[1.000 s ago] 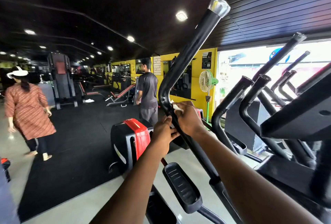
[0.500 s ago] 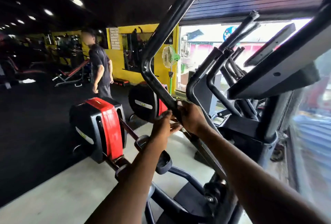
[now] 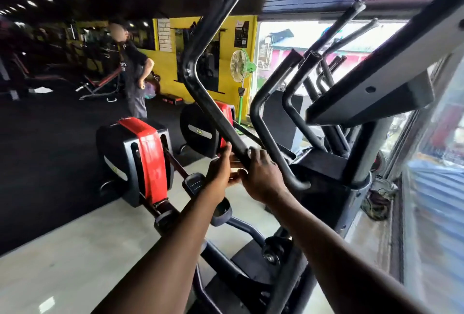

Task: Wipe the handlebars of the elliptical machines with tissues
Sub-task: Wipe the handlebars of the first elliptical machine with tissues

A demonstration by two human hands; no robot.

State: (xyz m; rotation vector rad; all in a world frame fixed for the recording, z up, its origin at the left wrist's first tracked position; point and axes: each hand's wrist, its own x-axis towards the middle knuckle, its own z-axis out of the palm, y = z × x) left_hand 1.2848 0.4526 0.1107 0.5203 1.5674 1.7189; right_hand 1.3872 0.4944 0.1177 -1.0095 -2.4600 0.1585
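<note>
My right hand (image 3: 261, 175) wraps the rigid, slick handlebar (image 3: 213, 110); my left hand (image 3: 221, 170) beside it pinches flimsy tissue (image 3: 236, 163).

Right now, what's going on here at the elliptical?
A person is at an elliptical machine in a gym, working on its long black handlebar. The right hand is wrapped round the lower part of the bar; the left hand is beside it, fingers up against the bar. A tissue is not clearly visible, only a pale bit between the hands. Another person stands further back on the dark floor.
</note>
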